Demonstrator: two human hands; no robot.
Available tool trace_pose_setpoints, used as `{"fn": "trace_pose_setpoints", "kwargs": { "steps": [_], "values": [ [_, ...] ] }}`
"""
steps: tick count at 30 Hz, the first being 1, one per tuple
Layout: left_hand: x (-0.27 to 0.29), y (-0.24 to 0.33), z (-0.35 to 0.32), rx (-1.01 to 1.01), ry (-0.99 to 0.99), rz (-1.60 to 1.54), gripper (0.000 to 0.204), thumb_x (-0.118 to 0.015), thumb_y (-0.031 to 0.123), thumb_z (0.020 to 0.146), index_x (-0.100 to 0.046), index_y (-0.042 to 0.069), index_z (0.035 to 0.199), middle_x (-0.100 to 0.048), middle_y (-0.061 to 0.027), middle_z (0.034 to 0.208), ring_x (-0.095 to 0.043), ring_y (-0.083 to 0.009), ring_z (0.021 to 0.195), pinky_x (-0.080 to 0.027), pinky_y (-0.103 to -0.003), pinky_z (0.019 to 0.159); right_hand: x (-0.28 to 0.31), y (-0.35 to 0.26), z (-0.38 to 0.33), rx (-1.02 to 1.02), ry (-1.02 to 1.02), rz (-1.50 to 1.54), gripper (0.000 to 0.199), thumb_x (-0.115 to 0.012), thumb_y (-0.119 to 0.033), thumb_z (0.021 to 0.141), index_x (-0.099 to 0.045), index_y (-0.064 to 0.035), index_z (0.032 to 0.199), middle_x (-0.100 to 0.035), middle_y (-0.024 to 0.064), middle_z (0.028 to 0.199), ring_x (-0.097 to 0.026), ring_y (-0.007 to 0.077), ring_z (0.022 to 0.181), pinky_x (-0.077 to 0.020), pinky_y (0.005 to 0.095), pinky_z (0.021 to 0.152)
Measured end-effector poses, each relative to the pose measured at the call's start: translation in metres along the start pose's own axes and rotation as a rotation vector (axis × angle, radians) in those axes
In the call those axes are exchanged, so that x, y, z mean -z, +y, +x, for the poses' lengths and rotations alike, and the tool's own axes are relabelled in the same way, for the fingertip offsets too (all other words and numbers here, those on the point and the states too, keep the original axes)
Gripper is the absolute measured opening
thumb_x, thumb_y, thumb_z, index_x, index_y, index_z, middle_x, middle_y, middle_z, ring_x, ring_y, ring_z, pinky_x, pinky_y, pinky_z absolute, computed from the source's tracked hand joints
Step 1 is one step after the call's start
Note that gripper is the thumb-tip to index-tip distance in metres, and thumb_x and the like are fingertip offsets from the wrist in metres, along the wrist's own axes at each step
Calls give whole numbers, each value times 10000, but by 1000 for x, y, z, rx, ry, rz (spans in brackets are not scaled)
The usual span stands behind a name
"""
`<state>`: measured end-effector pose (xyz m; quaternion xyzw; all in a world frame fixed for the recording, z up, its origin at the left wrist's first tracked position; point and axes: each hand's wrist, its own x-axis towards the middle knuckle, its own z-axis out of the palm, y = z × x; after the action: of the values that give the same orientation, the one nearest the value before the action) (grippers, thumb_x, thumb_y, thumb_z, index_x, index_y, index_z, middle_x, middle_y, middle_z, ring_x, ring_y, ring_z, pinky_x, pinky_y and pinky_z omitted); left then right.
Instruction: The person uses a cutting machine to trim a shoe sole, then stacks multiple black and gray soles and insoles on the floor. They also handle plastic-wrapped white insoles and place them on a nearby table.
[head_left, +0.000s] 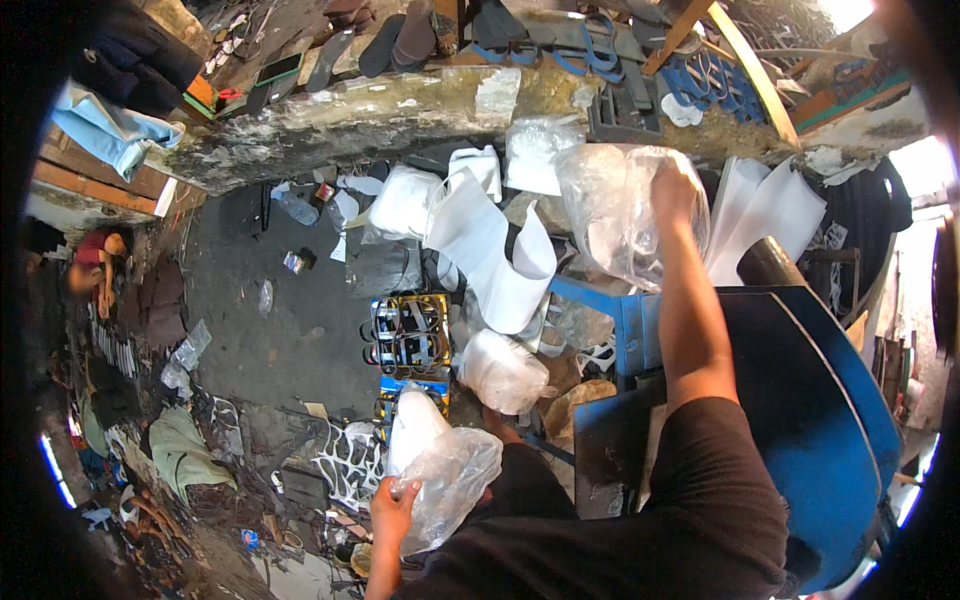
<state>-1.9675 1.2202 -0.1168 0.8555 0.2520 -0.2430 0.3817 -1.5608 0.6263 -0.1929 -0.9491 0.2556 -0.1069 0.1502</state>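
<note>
My left hand (393, 508) is at the lower middle, its fingers closed on the edge of a clear plastic bag (455, 490). A smooth white piece (415, 430) sticks out of this bag, its kind not clear. My right arm stretches far forward. My right hand (676, 188) is at the mouth of a large clear plastic bag (610, 215) with pale contents; its fingers are hidden there. Another plastic-wrapped white bundle (503, 372) lies between the two bags. Beside the large bag, a curled white sheet (500, 255) lies over other things.
A blue machine or bench (800, 420) stands close on my right. Ahead runs a worn wall ledge (350, 125) with sandals and soles on it. Black-strapped items (410, 335) lie left of centre, white cut-out scraps (350, 465) nearer. Another person (100, 265) sits at the far left.
</note>
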Motion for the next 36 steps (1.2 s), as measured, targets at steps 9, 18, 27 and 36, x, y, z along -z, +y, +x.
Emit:
{"fn": "trace_pose_setpoints", "kwargs": {
  "steps": [9, 18, 27, 36],
  "values": [
    [8, 3, 1, -52, 0, -103, 432, -795, 379, 894, -671, -6, 1047, -700, -109, 779, -625, -167, 669, -511, -332, 648, 8, 6, -23, 334, -648, -356, 304, -506, -219, 985, -686, 18, 1049, -711, 205, 1098, -669, 355, 1018, -512, 450, 911],
    [3, 10, 9, -195, 2, -55, 487, -806, 414, 874, -657, -7, 1069, -668, -133, 766, -592, -215, 650, -496, -367, 637, 10, 29, -47, 255, -684, -285, 265, -494, -230, 1025, -661, -25, 1017, -624, 102, 973, -598, 250, 909, -474, 375, 794],
    [5, 53, 6, -162, -72, -70, 480, -826, 374, 861, -667, -2, 1112, -710, -131, 804, -630, -173, 663, -506, -333, 636, -43, 116, -75, -118, -72, 957, 261, -499, -277, 1041, -651, -128, 888, -495, -40, 696, -520, 121, 595, -445, 323, 518],
    [4, 88, 23, -523, 70, -57, 621, -820, 465, 835, -612, 147, 1326, -654, -166, 712, -625, -294, 588, -497, -394, 581, 97, -70, -93, 271, 73, 132, 300, -524, -131, 939, -744, -45, 1124, -729, 174, 1010, -701, 269, 825, -538, 369, 756]
  ]
}}
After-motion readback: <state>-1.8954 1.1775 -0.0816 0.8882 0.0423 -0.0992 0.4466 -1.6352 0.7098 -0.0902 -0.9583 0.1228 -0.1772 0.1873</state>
